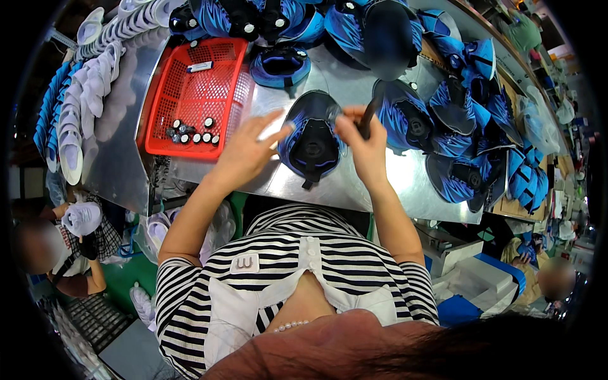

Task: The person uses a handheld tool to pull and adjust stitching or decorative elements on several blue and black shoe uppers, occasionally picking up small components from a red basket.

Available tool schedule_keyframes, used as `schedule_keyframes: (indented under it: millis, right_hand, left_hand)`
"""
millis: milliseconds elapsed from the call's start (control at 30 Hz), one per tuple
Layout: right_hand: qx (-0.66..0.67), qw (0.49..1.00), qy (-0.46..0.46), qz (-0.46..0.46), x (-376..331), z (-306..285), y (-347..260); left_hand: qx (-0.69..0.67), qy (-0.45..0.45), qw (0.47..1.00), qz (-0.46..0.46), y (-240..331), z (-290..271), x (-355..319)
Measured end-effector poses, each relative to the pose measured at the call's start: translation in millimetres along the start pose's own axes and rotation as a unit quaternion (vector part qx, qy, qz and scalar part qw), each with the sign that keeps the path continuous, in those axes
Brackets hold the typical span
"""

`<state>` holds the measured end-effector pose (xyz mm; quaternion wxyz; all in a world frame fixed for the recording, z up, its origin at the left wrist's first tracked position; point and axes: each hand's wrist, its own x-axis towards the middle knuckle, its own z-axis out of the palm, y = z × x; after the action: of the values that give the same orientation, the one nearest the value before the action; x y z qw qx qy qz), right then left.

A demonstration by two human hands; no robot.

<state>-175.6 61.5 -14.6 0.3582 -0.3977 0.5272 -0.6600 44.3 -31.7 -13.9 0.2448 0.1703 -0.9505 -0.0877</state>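
At the far left, rows of white shoe soles (pixel 79 107) lie stacked along the edge of the metal table (pixel 126 158). Next to them a red plastic basket (pixel 190 95) stands on the table. Inside it, near its lower rim, there are several small round black-and-white knobs (pixel 193 132), and one small white piece lies near its upper rim.

Right of the basket, the left hand (pixel 247 155) is open, with the fingers spread. Its fingertips touch the left side of a blue and black shoe upper (pixel 312 142) and it grips nothing fully; it only steadies the piece. This shoe upper lies flat on the table, in the middle, directly in front of the person, with its dark opening turned up.

The right hand (pixel 364 145) is just beside the right side of the same upper. It is closed around a thin dark tool (pixel 368 117), which points upward and away from the person. I cannot tell if the tip touches the upper.

More to the right and along the back of the table, many other blue and black uppers (pixel 456 126) are piled, some overlapping each other. At the lower right, white boxes (pixel 475 278) are below the table edge.
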Motion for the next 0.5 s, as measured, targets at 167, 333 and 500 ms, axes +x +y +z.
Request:
schedule_keyframes:
  millis: [167, 333, 500]
  right_hand:
    - [0.223, 0.953, 0.014, 0.204, 2.0, 22.9, 32.8]
    - [0.233, 0.954, 0.023, 0.188, -23.1, 6.7, 17.2]
    - [0.217, 0.965, 0.034, 0.142, -24.2, -9.0, 2.1]
  left_hand:
    - [-0.421, 0.036, 0.901, -0.099, 26.4, 0.9, 13.0]
    - [-0.624, -0.012, 0.722, -0.299, 40.8, -2.5, 35.9]
    - [-0.613, -0.055, 0.727, -0.304, 48.4, 8.1, 45.5]
